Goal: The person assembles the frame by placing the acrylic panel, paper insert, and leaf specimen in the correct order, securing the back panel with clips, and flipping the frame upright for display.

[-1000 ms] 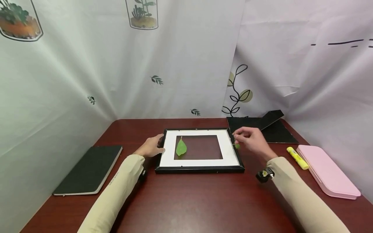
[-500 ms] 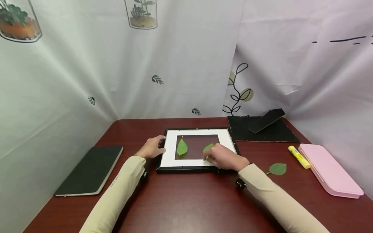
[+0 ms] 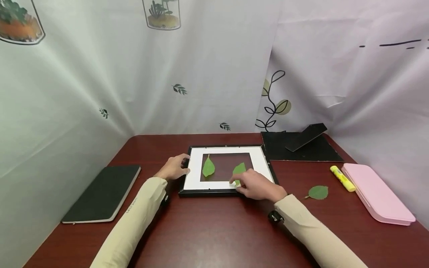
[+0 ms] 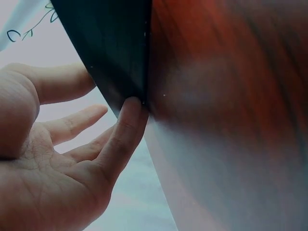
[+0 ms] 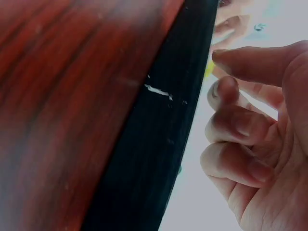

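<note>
A black photo frame (image 3: 210,193) with a white mat (image 3: 193,175) lies flat on the table. My left hand (image 3: 172,167) rests at its left edge; in the left wrist view, fairly straight fingers touch the dark edge. One green leaf (image 3: 208,167) lies at the left in the mat's window, stem toward the far side. A second leaf (image 3: 239,168) lies at the right in the window, stem toward me. My right hand (image 3: 258,184) has thumb and index finger at that stem, which they partly hide; its other fingers curl in the right wrist view.
A third leaf (image 3: 318,192) lies on the table at the right. Beyond it are a yellow marker (image 3: 342,178) and a pink case (image 3: 378,193). A black backing board (image 3: 275,145) with a raised stand lies at the back right. A dark notebook (image 3: 102,193) is at the left.
My right hand has come from beyond the frame's right edge to the window's lower right, carrying a leaf there. Its fingers now uncover more of that leaf. My left hand stays put.
</note>
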Demonstrator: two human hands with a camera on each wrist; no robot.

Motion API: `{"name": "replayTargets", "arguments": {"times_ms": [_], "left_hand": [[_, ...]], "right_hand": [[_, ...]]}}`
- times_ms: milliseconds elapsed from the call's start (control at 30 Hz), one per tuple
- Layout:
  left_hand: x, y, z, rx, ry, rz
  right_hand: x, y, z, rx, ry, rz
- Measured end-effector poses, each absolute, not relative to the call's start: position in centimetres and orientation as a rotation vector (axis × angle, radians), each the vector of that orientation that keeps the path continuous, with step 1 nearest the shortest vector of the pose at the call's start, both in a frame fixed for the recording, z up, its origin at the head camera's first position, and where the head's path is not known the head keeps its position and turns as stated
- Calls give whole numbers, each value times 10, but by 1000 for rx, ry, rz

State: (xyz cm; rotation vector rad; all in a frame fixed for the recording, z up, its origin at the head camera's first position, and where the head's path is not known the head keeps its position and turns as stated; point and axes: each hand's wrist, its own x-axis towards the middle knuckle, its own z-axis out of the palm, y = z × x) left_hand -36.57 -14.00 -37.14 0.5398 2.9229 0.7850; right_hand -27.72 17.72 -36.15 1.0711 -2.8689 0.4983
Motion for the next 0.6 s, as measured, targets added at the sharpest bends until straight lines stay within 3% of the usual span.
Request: {"name": "replayTargets", "arguments": {"times_ms": [600], "left_hand": [[-364,-139,-370,537,2915,775]], "right_hand": [[-286,196,-358,966,-2786,552]]}}
